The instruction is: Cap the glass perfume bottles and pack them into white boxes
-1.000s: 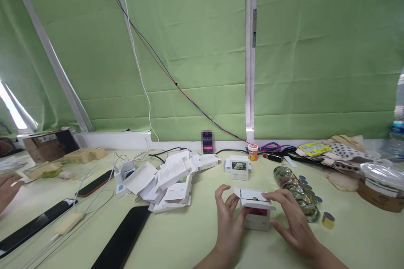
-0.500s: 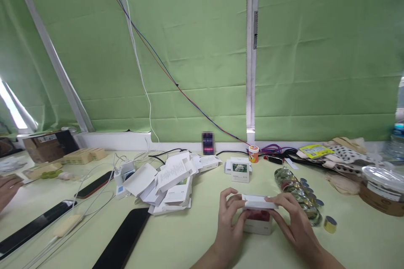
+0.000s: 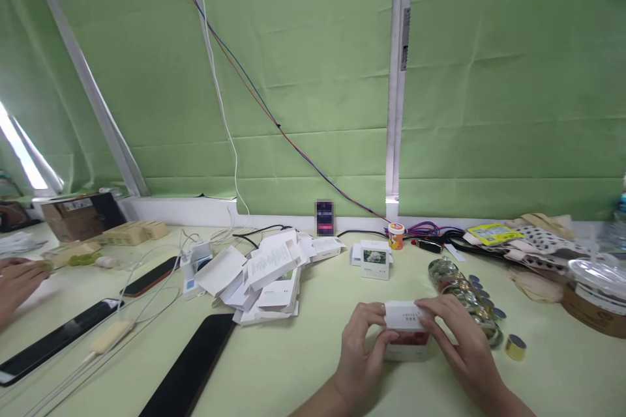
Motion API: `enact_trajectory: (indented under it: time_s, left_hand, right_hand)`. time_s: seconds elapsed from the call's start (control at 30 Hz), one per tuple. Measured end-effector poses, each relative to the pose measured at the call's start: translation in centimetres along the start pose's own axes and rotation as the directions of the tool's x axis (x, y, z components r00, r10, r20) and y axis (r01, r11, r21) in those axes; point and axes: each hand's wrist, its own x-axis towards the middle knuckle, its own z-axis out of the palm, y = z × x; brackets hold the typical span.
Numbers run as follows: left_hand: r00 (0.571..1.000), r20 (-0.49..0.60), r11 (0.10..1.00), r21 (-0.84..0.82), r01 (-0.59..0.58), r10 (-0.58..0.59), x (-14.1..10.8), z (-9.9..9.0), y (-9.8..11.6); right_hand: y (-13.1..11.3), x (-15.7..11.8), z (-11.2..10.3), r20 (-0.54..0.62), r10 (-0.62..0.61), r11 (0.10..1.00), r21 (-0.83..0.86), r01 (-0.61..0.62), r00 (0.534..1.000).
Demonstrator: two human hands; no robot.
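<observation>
Between my two hands, near the front of the table, is a small white carton [image 3: 407, 317] with a red picture on its side and print on its top flap. My left hand [image 3: 360, 353] grips the carton's left end, thumb against the front. At the other end my right hand [image 3: 457, 333] pinches the top corner with fingers and thumb. Just to the right lies a clear bag of green camouflage-patterned items [image 3: 462, 293], with several small round tins beside it; a gold tin [image 3: 515, 347] is closest. Behind my hands stands a white carton with a flower picture [image 3: 375, 262].
A heap of flattened white cartons [image 3: 274, 273] lies left of centre. Dark phones [image 3: 190, 365] and white cables spread further left, near another person's hand [image 3: 19, 283]. A lidded tub [image 3: 599, 293] and cloths [image 3: 552, 244] sit on the right.
The carton's top flap has tipped so its printed face shows towards me, and my right hand has come closer to its corner. The view has shifted slightly.
</observation>
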Motion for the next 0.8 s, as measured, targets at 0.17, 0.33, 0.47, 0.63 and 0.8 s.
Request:
enact_trajectory:
  time_s: [0.17,0.33,0.47,0.63,0.8]
  left_hand:
    - [0.999,0.045,0.999,0.04,0.012,-0.014,-0.3,0.0,0.0]
    - [0.997,0.033,0.989,0.129,-0.071,0.067,0.3,-0.1,0.7]
    - [0.996,0.044,0.985,0.145,-0.089,0.084,0.5,-0.2,1.0]
    - [0.992,0.052,0.983,0.142,-0.119,0.112,0.3,-0.2,1.0]
    - [0.992,0.044,0.983,0.138,-0.119,0.114,0.4,-0.3,1.1]
  right_hand:
    - [-0.7,0.0,0.1,0.032,0.213,0.975,0.06,-0.215,0.976]
    - [-0.9,0.2,0.1,0.123,0.307,0.939,0.125,-0.322,0.944]
    - [-0.9,0.5,0.0,0.179,0.325,0.922,0.159,-0.353,0.929]
    - [-1.1,0.6,-0.1,0.181,0.341,0.911,0.178,-0.372,0.922]
    - [-0.9,0.3,-0.1,0.18,0.346,0.904,0.201,-0.378,0.921]
